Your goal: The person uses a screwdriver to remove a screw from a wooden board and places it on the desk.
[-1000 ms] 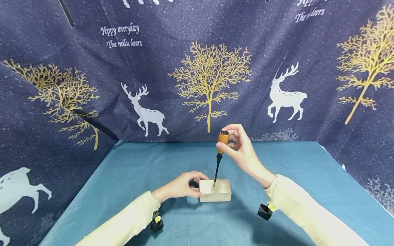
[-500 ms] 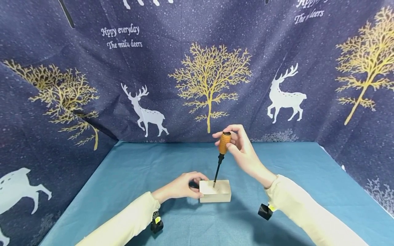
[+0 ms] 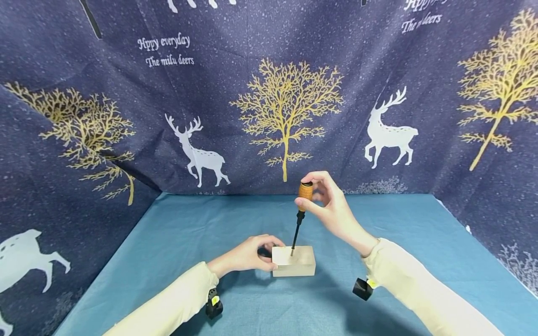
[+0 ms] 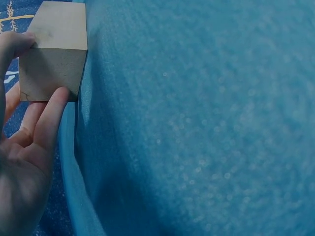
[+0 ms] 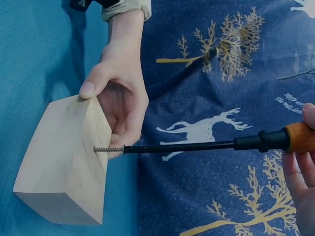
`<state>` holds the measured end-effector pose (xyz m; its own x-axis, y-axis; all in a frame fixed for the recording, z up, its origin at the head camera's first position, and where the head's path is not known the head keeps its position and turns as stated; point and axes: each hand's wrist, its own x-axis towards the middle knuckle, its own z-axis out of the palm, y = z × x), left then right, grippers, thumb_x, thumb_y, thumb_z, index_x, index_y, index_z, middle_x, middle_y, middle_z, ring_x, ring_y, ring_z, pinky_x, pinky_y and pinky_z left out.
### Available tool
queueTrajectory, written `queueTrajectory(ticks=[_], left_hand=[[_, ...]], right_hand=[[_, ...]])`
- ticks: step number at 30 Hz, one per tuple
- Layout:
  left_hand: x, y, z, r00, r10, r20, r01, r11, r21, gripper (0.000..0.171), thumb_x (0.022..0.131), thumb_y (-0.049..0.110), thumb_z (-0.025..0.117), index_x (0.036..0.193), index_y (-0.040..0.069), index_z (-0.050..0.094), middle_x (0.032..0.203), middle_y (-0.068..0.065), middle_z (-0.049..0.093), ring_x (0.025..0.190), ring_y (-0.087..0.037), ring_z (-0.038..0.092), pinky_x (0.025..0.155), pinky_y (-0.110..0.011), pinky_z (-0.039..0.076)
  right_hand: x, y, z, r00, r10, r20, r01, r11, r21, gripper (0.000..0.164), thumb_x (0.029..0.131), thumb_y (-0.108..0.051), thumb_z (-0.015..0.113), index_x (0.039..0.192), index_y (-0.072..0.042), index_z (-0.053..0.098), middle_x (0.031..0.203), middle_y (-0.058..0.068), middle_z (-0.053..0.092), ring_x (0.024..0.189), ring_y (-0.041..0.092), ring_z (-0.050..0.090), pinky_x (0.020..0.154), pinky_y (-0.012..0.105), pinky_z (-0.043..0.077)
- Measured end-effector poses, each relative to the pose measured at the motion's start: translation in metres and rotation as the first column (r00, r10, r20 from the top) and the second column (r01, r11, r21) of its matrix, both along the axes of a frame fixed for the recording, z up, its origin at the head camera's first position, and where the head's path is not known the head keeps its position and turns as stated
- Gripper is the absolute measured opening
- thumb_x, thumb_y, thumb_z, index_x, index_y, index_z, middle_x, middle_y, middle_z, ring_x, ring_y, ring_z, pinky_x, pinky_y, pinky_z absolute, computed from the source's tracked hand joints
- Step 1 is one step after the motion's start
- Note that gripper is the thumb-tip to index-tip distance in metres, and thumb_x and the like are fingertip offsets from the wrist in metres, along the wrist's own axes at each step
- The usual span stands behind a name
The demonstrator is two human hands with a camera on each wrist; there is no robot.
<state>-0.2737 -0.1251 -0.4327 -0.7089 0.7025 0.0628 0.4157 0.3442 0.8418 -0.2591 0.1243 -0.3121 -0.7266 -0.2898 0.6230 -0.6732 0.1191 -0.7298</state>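
A pale wooden block lies on the blue cloth. My left hand grips its left end, thumb on the near side and fingers behind; the left wrist view shows fingertips on the end face of the block. A screw stands partly sunk in the block's top face. On its head sits the tip of a screwdriver with a black shaft and orange handle. My right hand holds that handle between thumb and fingers, index finger at the black end cap. The screwdriver leans slightly right.
Blue cloth covers the table. Behind it hangs a dark blue curtain printed with deer and trees. Black wrist cameras sit below both sleeves, the left camera and the right camera.
My right thumb and fingers have opened round the handle, shifted, and closed on it again, the handle tilting a little right and back. My left hand and the block have stayed still.
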Motion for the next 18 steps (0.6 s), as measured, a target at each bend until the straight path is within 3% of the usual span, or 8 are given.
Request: queueTrajectory(ticks=[6,10,13,18], left_hand=[[-0.0007,0.0007,-0.0008,1.000,0.004,-0.004,-0.004,1.000,-0.004,0.046,0.082,0.013,0.079,0.126,0.014,0.063,0.115,-0.012,0.062,0.100,-0.009,0.061,0.083,-0.021,0.060],[-0.0005,0.0011,0.0005,1.000,0.008,-0.011,-0.008,1.000,-0.015,0.047,0.082,0.013,0.078,0.126,0.015,0.063,0.114,-0.010,0.062,0.099,-0.008,0.061,0.082,-0.020,0.060],[-0.0003,0.0006,0.0011,1.000,0.012,-0.009,-0.012,1.000,-0.022,0.047,0.081,0.012,0.078,0.125,0.018,0.063,0.114,-0.007,0.063,0.098,-0.006,0.061,0.082,-0.021,0.060],[0.0005,0.0004,0.0009,1.000,0.013,-0.014,-0.013,1.000,-0.019,0.047,0.081,0.011,0.078,0.125,0.019,0.064,0.115,-0.006,0.063,0.099,-0.006,0.061,0.083,-0.021,0.060]], right_hand=[[-0.0017,0.0007,-0.0031,0.987,0.161,-0.009,-0.162,0.982,-0.094,0.033,0.094,0.009,0.046,0.124,-0.001,0.038,0.121,0.014,0.063,0.109,0.015,0.067,0.093,0.034,0.059],[-0.0019,0.0004,-0.0038,0.978,0.210,0.014,-0.206,0.969,-0.139,0.034,0.092,0.011,0.037,0.122,-0.003,0.032,0.123,0.015,0.064,0.111,0.023,0.067,0.093,0.035,0.060],[-0.0019,0.0001,-0.0043,0.992,0.125,0.028,-0.122,0.987,-0.105,0.034,0.092,0.011,0.043,0.122,-0.003,0.033,0.120,0.007,0.061,0.108,0.017,0.066,0.088,0.027,0.059],[-0.0026,-0.0009,-0.0052,0.999,-0.039,0.034,0.040,0.999,-0.031,0.046,0.091,0.001,0.066,0.124,-0.003,0.035,0.110,-0.001,0.053,0.092,0.007,0.059,0.072,0.019,0.052]])
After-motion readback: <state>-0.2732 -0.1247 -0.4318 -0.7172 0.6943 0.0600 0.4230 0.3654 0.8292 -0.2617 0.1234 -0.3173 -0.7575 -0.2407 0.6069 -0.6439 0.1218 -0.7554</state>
